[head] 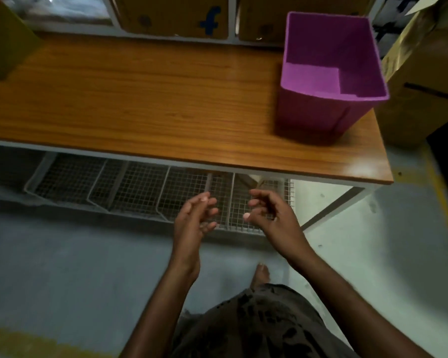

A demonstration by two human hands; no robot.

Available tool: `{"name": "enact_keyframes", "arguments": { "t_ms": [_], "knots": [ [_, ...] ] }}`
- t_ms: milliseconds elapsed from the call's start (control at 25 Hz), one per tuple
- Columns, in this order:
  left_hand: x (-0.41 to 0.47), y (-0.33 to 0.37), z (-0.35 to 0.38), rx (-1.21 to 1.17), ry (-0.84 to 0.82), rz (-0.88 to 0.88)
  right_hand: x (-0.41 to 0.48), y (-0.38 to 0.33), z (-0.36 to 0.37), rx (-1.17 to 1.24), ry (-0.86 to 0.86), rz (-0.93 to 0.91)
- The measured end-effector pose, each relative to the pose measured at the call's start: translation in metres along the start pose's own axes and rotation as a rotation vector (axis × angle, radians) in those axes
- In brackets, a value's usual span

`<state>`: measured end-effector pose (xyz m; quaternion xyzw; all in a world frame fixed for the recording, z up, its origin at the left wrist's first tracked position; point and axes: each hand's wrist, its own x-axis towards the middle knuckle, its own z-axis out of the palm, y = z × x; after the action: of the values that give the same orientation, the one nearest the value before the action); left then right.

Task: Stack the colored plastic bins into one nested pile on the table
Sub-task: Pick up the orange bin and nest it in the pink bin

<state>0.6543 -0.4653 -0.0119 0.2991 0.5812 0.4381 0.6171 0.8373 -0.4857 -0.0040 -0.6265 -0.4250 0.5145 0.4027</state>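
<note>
While yellow bin [7, 40] is cropped top-L, purple bin [329, 73] shows fully.

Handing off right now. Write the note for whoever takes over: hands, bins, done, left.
Left hand: open, holds nothing, low in front of the table.
Right hand: open, holds nothing, beside the left.
Purple bin: upright at the table's right end, nothing nested in it.
Yellow shape at the far left: possibly another bin, too blurred to tell.
Done: no pile visible yet.
Left: bring the other bins and nest them.
</note>
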Motion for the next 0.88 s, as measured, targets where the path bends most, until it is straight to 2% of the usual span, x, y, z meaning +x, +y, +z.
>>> {"name": "enact_keyframes", "arguments": {
  "t_ms": [80, 160, 360, 520, 880],
  "knots": [
    [-0.016, -0.006, -0.043, 0.005, 0.027, -0.004, -0.015, 0.004, 0.040, -0.015, -0.028, -0.039],
    [-0.030, -0.010, -0.090, -0.008, 0.082, -0.027, -0.030, 0.006, 0.081, 0.019, -0.066, 0.002],
    [-0.051, -0.010, -0.189, -0.218, 0.198, -0.150, -0.049, -0.002, 0.172, 0.233, -0.247, 0.272],
    [-0.057, 0.001, -0.243, -0.344, 0.269, -0.131, -0.044, -0.014, 0.229, 0.387, -0.372, 0.444],
    [-0.006, 0.050, -0.342, -0.410, 0.421, -0.075, 0.034, -0.058, 0.358, 0.291, -0.541, 0.427]
  ]
}}
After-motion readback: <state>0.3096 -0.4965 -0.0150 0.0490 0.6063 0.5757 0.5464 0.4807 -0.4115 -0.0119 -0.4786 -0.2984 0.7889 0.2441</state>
